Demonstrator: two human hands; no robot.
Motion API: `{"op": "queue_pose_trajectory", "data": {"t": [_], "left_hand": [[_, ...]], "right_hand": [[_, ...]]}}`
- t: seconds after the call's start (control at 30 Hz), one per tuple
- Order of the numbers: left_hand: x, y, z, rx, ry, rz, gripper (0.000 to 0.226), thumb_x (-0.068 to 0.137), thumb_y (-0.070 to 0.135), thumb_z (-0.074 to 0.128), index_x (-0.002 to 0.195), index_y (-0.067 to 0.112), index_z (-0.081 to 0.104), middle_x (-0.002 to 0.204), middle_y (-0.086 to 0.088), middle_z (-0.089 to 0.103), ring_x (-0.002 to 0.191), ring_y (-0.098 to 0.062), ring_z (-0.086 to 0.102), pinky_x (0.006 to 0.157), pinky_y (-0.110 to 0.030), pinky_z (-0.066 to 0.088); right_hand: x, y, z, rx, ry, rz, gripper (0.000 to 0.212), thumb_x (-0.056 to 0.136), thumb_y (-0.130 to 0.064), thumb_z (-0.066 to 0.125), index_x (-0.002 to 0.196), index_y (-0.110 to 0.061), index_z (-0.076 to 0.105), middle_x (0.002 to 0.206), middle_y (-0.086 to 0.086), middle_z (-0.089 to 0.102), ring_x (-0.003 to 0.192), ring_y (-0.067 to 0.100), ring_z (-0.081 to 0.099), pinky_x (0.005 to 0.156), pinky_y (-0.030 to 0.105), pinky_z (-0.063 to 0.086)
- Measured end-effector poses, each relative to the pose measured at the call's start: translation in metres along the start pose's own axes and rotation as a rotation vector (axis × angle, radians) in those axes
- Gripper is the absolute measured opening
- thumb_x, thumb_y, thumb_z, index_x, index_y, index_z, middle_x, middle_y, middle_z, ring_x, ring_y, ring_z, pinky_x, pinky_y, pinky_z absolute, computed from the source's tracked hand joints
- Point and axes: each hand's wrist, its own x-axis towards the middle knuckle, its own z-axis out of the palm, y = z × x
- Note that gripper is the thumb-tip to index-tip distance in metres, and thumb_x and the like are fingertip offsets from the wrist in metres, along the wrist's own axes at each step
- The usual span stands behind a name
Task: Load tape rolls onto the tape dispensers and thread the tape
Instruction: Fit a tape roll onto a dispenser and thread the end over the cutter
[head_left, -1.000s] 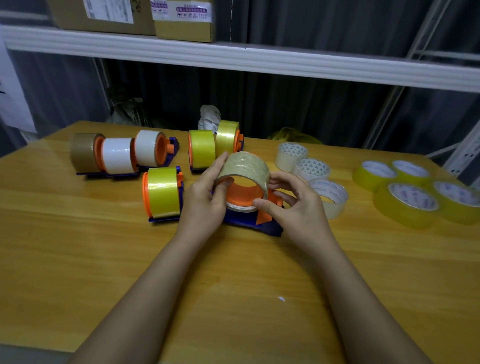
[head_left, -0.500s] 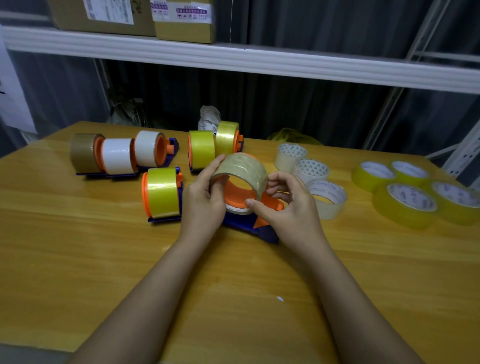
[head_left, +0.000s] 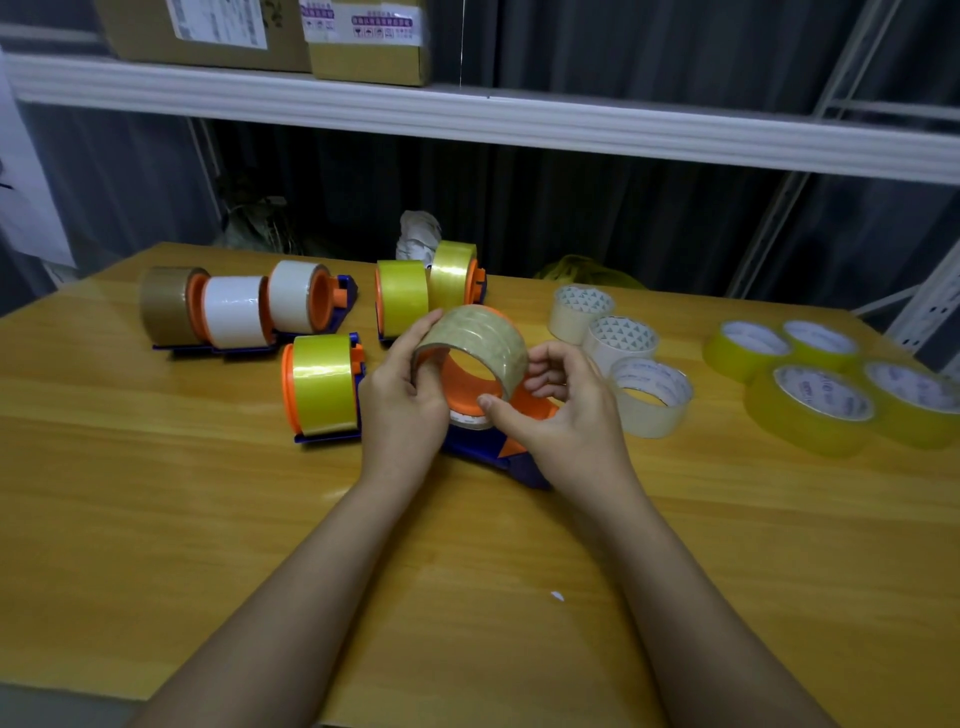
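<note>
While both hands grip the clear tape roll (left hand, right hand) over the blue-and-orange dispenser, seating on its hub seems underway; threading comes next.

You can read nothing here: printing on the brown cardboard boxes' white labels is too blurred.

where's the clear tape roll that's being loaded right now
In the head view it sits mid-table: the clear tape roll is held by the left hand and right hand over the blue and orange dispenser.
</note>
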Motion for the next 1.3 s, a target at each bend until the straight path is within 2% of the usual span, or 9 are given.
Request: {"op": "queue_pose_trajectory", "data": {"t": [0.13,0.27,0.37,0.5,0.57,0.7,0.87,1.1,1.3], "left_hand": [[0.003,0.000,-0.002,0.015,-0.007,-0.009,0.038,0.096,0.003,0.048,0.130,0.018,0.055,0.105,0.027,0.053,0.095,0.024,0.051,0.079,-0.002,0.043],[0.007,-0.005,-0.004,0.072,-0.066,-0.094,0.034,0.097,0.017,0.052,0.131,0.016,0.057,0.116,0.009,0.062,0.104,0.004,0.055,0.080,0.000,0.041],[0.007,-0.007,-0.004,0.063,-0.112,-0.127,0.039,0.094,0.033,0.054,0.130,0.020,0.057,0.119,0.006,0.064,0.106,-0.002,0.059,0.090,-0.021,0.051],[0.006,-0.004,-0.002,0.106,-0.142,-0.171,0.053,0.088,0.056,0.044,0.128,0.024,0.057,0.101,0.008,0.066,0.091,-0.006,0.064,0.081,-0.038,0.057],[0.006,-0.005,-0.001,0.110,-0.161,-0.171,0.061,0.083,0.067,0.040,0.126,0.027,0.057,0.107,0.003,0.063,0.093,-0.010,0.063,0.079,-0.038,0.058],[0.010,-0.013,0.000,0.163,-0.210,-0.192,0.070,0.072,0.087,0.033,0.115,0.038,0.057,0.113,0.005,0.057,0.098,-0.012,0.060,0.081,-0.041,0.056],[0.011,-0.012,0.002,0.169,-0.255,-0.382,0.079,0.065,0.090,0.031,0.109,0.032,0.061,0.110,0.003,0.062,0.101,-0.016,0.059,0.090,-0.045,0.050],[0.013,-0.014,0.003,0.224,-0.307,-0.503,0.079,0.082,0.079,0.029,0.122,0.019,0.060,0.114,-0.001,0.065,0.105,-0.018,0.057,0.082,-0.032,0.042],[0.014,-0.019,0.002,0.206,-0.221,-0.423,0.078,0.073,0.087,0.028,0.109,0.028,0.065,0.105,0.003,0.068,0.101,-0.019,0.061,0.089,-0.042,0.050]], "right_hand": [[0.002,-0.001,0.002,0.013,-0.004,0.017,0.049,0.069,-0.029,0.084,0.108,-0.022,0.054,0.102,-0.005,0.055,0.087,0.003,0.052,0.074,0.009,0.044],[0.007,0.003,-0.003,0.104,-0.031,0.079,0.049,0.072,-0.030,0.083,0.116,-0.021,0.062,0.107,-0.004,0.060,0.092,0.002,0.058,0.079,0.012,0.049],[0.009,0.005,-0.008,0.115,-0.030,0.114,0.045,0.082,-0.026,0.074,0.125,-0.021,0.062,0.111,-0.003,0.063,0.096,0.001,0.059,0.079,0.010,0.049],[0.009,0.009,-0.007,-0.026,-0.046,0.092,0.038,0.094,-0.028,0.060,0.130,-0.018,0.060,0.118,-0.006,0.064,0.103,-0.001,0.057,0.082,0.003,0.042],[0.008,0.011,-0.006,-0.102,-0.055,0.056,0.036,0.098,-0.031,0.051,0.132,-0.020,0.059,0.120,-0.006,0.066,0.111,0.004,0.057,0.091,0.015,0.046],[0.007,0.014,-0.004,-0.262,0.054,-0.022,0.037,0.100,-0.041,0.041,0.124,-0.028,0.065,0.106,-0.007,0.072,0.102,0.017,0.063,0.091,0.047,0.048],[0.007,0.012,-0.009,-0.240,0.114,-0.010,0.037,0.099,-0.036,0.042,0.121,-0.019,0.067,0.104,-0.001,0.073,0.103,0.018,0.063,0.099,0.052,0.043],[0.008,0.007,-0.011,-0.223,0.132,0.003,0.031,0.099,-0.014,0.047,0.127,-0.016,0.061,0.086,-0.014,0.066,0.093,0.009,0.061,0.100,0.051,0.043],[0.008,0.004,-0.014,-0.216,0.106,0.039,0.029,0.099,-0.020,0.049,0.124,-0.017,0.063,0.103,-0.004,0.071,0.097,0.010,0.060,0.082,0.031,0.049]]}}
